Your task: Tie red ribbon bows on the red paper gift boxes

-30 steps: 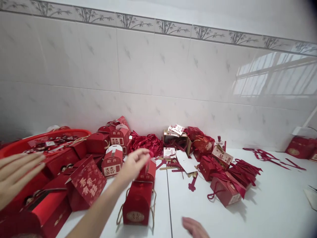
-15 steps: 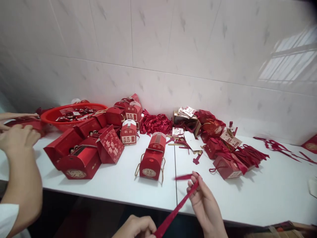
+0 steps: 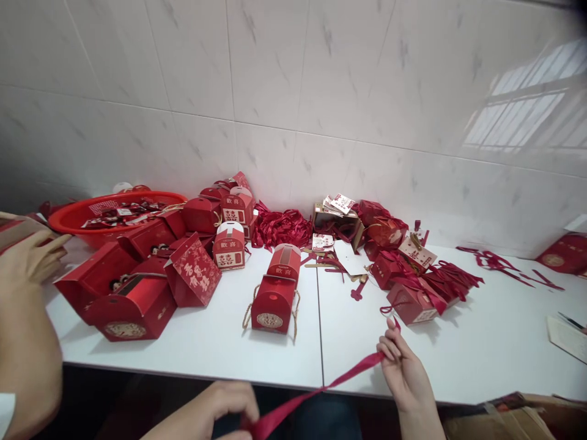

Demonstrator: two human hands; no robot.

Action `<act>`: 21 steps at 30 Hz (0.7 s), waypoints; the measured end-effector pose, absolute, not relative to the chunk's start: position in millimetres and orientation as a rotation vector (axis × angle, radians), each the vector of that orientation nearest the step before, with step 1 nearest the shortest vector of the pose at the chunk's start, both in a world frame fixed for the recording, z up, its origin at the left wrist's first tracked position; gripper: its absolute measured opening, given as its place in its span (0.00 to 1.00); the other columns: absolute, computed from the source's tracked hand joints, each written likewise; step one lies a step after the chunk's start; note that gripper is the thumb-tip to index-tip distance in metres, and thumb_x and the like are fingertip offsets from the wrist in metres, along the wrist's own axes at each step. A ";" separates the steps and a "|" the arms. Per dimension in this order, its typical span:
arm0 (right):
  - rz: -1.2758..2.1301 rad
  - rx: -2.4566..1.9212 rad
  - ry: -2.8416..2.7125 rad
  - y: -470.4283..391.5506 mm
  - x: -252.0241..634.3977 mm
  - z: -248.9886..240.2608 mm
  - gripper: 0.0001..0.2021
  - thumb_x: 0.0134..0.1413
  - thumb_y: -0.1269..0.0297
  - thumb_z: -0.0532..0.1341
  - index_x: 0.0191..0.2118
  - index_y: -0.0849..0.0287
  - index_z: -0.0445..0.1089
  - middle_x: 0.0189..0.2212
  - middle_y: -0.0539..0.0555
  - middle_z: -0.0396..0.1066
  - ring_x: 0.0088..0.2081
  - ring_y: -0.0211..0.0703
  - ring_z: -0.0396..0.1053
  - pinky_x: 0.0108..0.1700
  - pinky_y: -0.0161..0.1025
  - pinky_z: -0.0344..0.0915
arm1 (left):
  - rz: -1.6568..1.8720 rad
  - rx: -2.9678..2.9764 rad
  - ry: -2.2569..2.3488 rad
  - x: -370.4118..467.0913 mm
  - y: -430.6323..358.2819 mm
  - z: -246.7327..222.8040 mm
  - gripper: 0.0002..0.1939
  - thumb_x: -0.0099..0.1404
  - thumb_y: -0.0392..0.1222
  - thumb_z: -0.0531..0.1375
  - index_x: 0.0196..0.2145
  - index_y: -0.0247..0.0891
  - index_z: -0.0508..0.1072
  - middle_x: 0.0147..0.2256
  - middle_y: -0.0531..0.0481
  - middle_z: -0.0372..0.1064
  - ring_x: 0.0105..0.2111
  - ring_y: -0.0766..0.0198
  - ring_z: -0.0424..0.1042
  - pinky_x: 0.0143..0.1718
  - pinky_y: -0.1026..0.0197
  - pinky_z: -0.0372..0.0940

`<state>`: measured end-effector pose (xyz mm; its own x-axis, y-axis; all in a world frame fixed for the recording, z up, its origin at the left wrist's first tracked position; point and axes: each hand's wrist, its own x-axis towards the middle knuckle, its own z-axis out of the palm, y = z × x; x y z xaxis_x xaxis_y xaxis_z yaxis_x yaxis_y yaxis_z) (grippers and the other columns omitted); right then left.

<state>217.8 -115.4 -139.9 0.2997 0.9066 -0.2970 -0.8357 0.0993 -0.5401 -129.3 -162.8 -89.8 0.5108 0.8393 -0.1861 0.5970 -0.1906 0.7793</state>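
A dark red ribbon (image 3: 316, 391) stretches between my two hands at the table's front edge. My left hand (image 3: 220, 409), low in the head view and slightly blurred, is closed on its near end. Higher up, my right hand (image 3: 398, 360) pinches the other end, with a short tip poking out above the fingers. Beyond them on the white table stand two red gift boxes, the front one (image 3: 273, 304) having twine handles and a round gold emblem. Closest to my right hand lies a red box (image 3: 411, 304) with ribbon over it.
Open red boxes (image 3: 132, 311) cluster at left, before an orange-red basket (image 3: 59, 220) of small packets. A ribbon pile (image 3: 282, 227) lies by the wall. A co-worker's hand (image 3: 43, 253) is at far left. A notebook (image 3: 566, 339) and a cardboard box (image 3: 499, 421) sit right.
My hands have moved apart, the left one leftward and the right one rightward, so more ribbon spans between them. The view has shifted slightly right. The co-worker's hand has changed position.
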 end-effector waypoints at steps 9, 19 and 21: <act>1.420 -0.897 -0.592 -128.7 166.3 -110.6 0.14 0.55 0.52 0.61 0.32 0.61 0.68 0.10 0.39 0.47 0.14 0.26 0.38 0.17 0.27 0.40 | 1.103 2.017 1.527 -111.2 -76.0 -105.2 0.18 0.64 0.45 0.54 0.52 0.42 0.66 0.44 0.46 0.66 0.39 0.61 0.70 0.40 0.58 0.67; 1.619 -1.039 -1.023 -114.0 98.5 -109.2 0.21 0.52 0.44 0.58 0.26 0.60 0.63 0.15 0.44 0.57 0.18 0.28 0.46 0.21 0.30 0.42 | 1.089 2.070 1.455 -65.9 -97.2 -108.8 0.08 0.65 0.42 0.54 0.35 0.39 0.73 0.34 0.49 0.73 0.36 0.61 0.71 0.39 0.59 0.65; 1.562 -1.055 -1.048 -110.6 97.2 -111.2 0.22 0.52 0.44 0.58 0.25 0.60 0.63 0.15 0.44 0.55 0.18 0.29 0.47 0.21 0.30 0.44 | 1.075 2.062 1.464 -62.7 -104.3 -108.2 0.09 0.65 0.41 0.54 0.35 0.39 0.73 0.34 0.49 0.73 0.36 0.61 0.71 0.38 0.59 0.65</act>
<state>97.2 -110.6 -111.2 -0.1813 0.9726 -0.1452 -0.2343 -0.1861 -0.9542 -62.7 -104.3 -108.2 0.1599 0.9192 0.3598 0.6186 -0.3773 0.6891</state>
